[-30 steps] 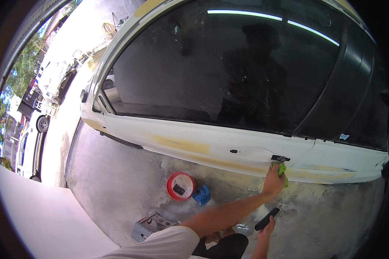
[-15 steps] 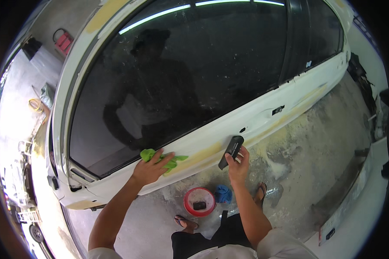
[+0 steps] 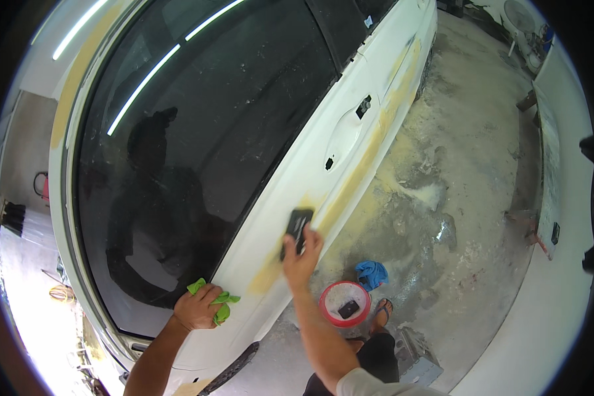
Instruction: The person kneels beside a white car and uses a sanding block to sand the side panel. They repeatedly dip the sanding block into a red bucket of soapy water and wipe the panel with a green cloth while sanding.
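A white car door (image 3: 297, 178) with yellowish filler streaks and a dark window fills the view. My right hand (image 3: 301, 256) presses a black sanding block (image 3: 297, 228) flat against the door panel over a yellow patch. My left hand (image 3: 197, 307) holds a green cloth (image 3: 212, 300) against the door just below the window edge. The recess for the door handle (image 3: 345, 135) lies further along the panel.
A red bowl (image 3: 344, 304) with a dark block in it stands on the concrete floor by my sandalled foot (image 3: 383, 309), with a blue cloth (image 3: 372, 273) beside it. A grey box (image 3: 412, 360) sits lower right. A white panel (image 3: 549, 165) leans at the right.
The view has swung, so the door now runs diagonally. My right hand has set the black block flat on the panel; my left hand keeps the green cloth on the door.
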The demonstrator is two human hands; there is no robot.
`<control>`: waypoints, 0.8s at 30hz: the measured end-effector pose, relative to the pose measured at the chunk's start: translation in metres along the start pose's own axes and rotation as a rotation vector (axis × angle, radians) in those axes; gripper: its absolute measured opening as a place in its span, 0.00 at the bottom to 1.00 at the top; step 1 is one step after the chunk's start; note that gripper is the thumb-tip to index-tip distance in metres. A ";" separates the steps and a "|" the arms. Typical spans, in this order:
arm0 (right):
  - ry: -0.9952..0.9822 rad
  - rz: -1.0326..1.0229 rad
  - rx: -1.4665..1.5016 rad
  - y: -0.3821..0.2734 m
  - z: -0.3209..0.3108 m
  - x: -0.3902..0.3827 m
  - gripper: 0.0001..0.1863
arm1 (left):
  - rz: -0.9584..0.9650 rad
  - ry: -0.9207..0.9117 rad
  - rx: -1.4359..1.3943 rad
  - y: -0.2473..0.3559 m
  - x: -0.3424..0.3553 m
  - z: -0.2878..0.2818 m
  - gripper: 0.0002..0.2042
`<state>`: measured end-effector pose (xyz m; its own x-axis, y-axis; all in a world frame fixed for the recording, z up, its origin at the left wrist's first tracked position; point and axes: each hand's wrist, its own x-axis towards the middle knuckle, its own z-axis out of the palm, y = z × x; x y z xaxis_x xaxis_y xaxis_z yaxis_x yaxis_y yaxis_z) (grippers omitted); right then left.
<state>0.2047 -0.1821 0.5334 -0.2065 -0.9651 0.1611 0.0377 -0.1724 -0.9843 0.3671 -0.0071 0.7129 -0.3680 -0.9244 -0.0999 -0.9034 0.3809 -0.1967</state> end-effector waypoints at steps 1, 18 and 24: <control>-0.005 0.001 -0.048 0.003 -0.003 0.047 0.33 | 0.006 0.045 0.010 0.001 0.001 0.005 0.18; 0.077 -0.078 -0.090 -0.014 0.020 0.027 0.31 | 0.031 0.448 -0.225 0.004 -0.020 0.048 0.33; -0.139 0.010 -0.131 -0.026 0.020 -0.174 0.34 | 0.007 0.505 -0.249 0.005 -0.017 0.043 0.38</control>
<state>0.2597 -0.0133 0.5322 -0.0697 -0.9861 0.1506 -0.0900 -0.1441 -0.9855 0.3779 0.0114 0.6718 -0.3780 -0.8391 0.3913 -0.9028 0.4277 0.0449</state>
